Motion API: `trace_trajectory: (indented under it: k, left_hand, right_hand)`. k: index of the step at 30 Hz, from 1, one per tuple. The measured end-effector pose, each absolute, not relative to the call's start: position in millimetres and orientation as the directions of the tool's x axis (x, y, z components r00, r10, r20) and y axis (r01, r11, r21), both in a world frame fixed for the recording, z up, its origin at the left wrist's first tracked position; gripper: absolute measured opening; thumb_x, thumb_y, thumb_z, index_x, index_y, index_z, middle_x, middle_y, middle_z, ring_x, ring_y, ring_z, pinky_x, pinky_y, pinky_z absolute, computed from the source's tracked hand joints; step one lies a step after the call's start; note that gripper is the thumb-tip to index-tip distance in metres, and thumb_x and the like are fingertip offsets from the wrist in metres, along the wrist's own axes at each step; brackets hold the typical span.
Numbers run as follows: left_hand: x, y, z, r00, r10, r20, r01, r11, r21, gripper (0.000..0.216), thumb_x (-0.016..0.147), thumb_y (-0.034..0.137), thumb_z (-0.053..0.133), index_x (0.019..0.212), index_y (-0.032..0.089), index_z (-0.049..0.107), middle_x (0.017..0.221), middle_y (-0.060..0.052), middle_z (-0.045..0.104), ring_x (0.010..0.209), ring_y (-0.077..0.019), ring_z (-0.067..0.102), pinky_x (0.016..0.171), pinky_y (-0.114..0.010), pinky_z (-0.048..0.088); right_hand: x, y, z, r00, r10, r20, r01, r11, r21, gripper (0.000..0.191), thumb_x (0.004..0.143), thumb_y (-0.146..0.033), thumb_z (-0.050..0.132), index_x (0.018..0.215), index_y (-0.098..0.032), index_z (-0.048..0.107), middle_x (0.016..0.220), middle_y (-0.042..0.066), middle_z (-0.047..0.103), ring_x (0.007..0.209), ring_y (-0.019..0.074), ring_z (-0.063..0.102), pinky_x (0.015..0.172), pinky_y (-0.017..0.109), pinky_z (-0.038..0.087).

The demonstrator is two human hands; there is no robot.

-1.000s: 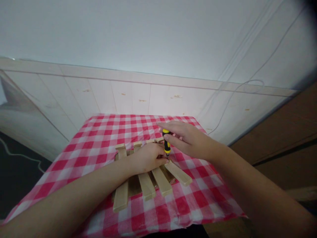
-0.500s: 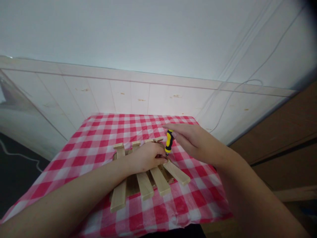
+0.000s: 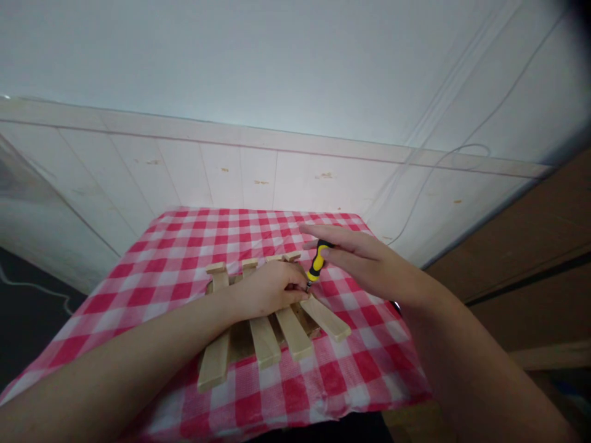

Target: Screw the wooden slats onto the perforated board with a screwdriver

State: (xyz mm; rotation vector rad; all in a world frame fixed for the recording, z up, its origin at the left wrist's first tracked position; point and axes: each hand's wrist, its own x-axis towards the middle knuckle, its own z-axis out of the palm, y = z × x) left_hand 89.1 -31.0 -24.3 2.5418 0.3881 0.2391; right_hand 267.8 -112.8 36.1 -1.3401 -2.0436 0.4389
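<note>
A yellow-and-black screwdriver [image 3: 317,263] leans with its handle top to the right, its shaft pointing down at the near-right wooden slat [image 3: 327,317]. My right hand [image 3: 360,249] has its fingers stretched out flat, with the handle caught between thumb and fingers. My left hand [image 3: 272,288] lies across the slatted wooden piece [image 3: 265,344], fingers curled and pinched together right beside the screwdriver's tip. Whatever those fingertips grip is hidden. Several pale slats fan out over a darker wooden base [image 3: 242,341], partly covered by my left hand and forearm.
A red-and-white checked cloth [image 3: 194,240] covers the table. Behind it rises a white panelled wall [image 3: 231,172], with a thin cable [image 3: 420,200] hanging at the right. A brown wooden furniture piece [image 3: 521,246] stands on the right side.
The screwdriver has tilted more, its handle top shifting right within my right hand. My left hand stays at the tip; the whole view has shifted slightly.
</note>
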Motion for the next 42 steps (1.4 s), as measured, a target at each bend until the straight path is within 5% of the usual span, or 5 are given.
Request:
trace_trajectory:
  k: [6, 12, 20, 32, 42]
  left_hand:
    - [88.8, -32.7, -22.0, 0.940, 0.337, 0.053, 0.257, -0.801, 0.541, 0.014, 0.087, 0.016, 0.060, 0.076, 0.014, 0.069, 0.076, 0.000, 0.069, 0.071, -0.0121, 0.060, 0.063, -0.023, 0.040]
    - [88.1, -32.1, -22.0, 0.938, 0.342, 0.054, 0.260, -0.798, 0.545, 0.016, 0.088, 0.018, 0.062, 0.073, 0.015, 0.069, 0.070, 0.001, 0.068, 0.063, -0.0109, 0.057, 0.062, -0.023, 0.040]
    - [88.8, -33.5, -21.1, 0.933, 0.358, 0.049, 0.281, -0.804, 0.525, 0.014, 0.087, 0.016, 0.062, 0.075, 0.014, 0.070, 0.073, 0.000, 0.069, 0.066, -0.0119, 0.059, 0.062, -0.023, 0.040]
    - [87.0, -33.9, -16.4, 0.954, 0.293, 0.071, 0.196, -0.781, 0.593, 0.015, 0.086, 0.012, 0.059, 0.091, 0.016, 0.073, 0.088, -0.002, 0.073, 0.081, -0.0137, 0.064, 0.072, -0.022, 0.046]
    - [72.9, -46.6, 1.0, 0.956, 0.284, 0.080, 0.210, -0.846, 0.490, 0.014, 0.087, 0.011, 0.058, 0.094, 0.017, 0.069, 0.103, -0.006, 0.067, 0.097, -0.0170, 0.063, 0.087, -0.026, 0.048]
  right_hand:
    - [254.0, -98.5, 36.4, -0.107, 0.917, 0.384, 0.925, 0.234, -0.300, 0.031, 0.084, -0.044, 0.061, 0.070, -0.017, 0.063, 0.064, 0.002, 0.061, 0.057, 0.0127, 0.050, 0.055, 0.028, 0.034]
    - [253.8, -106.3, 36.7, -0.316, 0.881, 0.353, 0.783, 0.452, -0.428, 0.037, 0.096, -0.034, 0.041, 0.124, -0.017, 0.058, 0.117, 0.010, 0.066, 0.098, 0.0168, 0.060, 0.078, 0.028, 0.043]
    - [240.3, -104.8, 27.0, 0.006, 0.866, 0.499, 0.949, 0.152, -0.276, 0.032, 0.086, -0.047, 0.056, 0.073, -0.018, 0.058, 0.064, 0.001, 0.058, 0.056, 0.0119, 0.046, 0.055, 0.027, 0.029]
    - [265.6, -102.1, -3.6, 0.340, 0.937, 0.076, 0.051, 0.062, -0.997, 0.018, 0.073, -0.037, 0.057, 0.081, -0.021, 0.058, 0.065, -0.004, 0.054, 0.059, 0.0106, 0.049, 0.054, 0.023, 0.039]
    - [262.4, -93.5, -37.4, 0.021, 0.938, -0.345, 0.238, -0.340, -0.910, 0.009, 0.069, -0.023, 0.050, 0.064, -0.018, 0.055, 0.056, -0.001, 0.058, 0.044, 0.0098, 0.051, 0.041, 0.022, 0.035]
